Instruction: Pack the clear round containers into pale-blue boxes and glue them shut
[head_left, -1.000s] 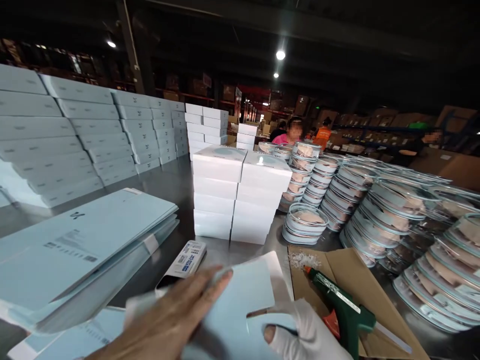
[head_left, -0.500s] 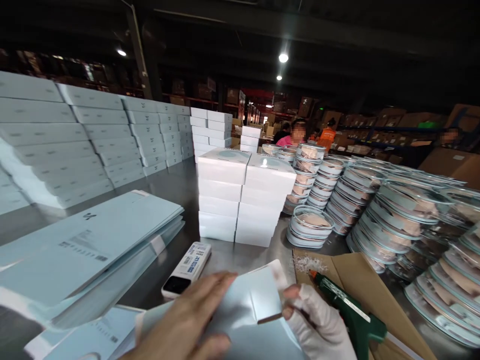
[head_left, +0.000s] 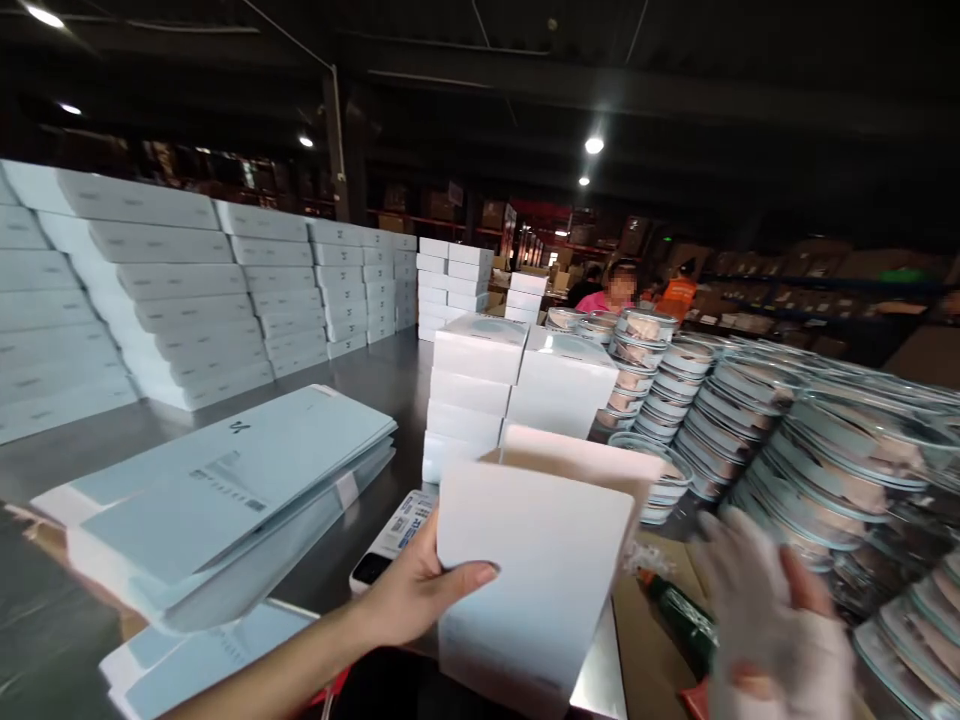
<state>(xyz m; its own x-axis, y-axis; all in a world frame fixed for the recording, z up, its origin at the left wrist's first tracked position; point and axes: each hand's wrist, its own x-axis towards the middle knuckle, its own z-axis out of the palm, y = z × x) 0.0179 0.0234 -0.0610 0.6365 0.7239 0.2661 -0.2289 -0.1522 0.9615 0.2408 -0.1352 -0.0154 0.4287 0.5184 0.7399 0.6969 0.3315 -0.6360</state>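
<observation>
My left hand (head_left: pixel 409 595) grips the left side of an unfolded white carton (head_left: pixel 536 570), held upright over the near table edge with its top flap (head_left: pixel 577 462) open. My right hand (head_left: pixel 772 620), in a white fingerless glove, hovers blurred to the right of the carton with fingers spread and nothing in it. Below it a green glue gun (head_left: pixel 679 612) lies on brown cardboard (head_left: pixel 645 650). A small white device with a label (head_left: pixel 394 535) lies on the steel table just behind my left hand.
A pile of flat pale-blue carton blanks (head_left: pixel 225 495) lies at the left. Finished white boxes (head_left: pixel 517 385) are stacked in the middle, long box rows (head_left: pixel 157 290) at far left. Stacks of round clear-lidded tins (head_left: pixel 757 420) fill the right. People (head_left: pixel 619 288) work at the far end.
The flat blank has been opened into an upright carton and lifted. My right hand let go and moved right. The view swung upward.
</observation>
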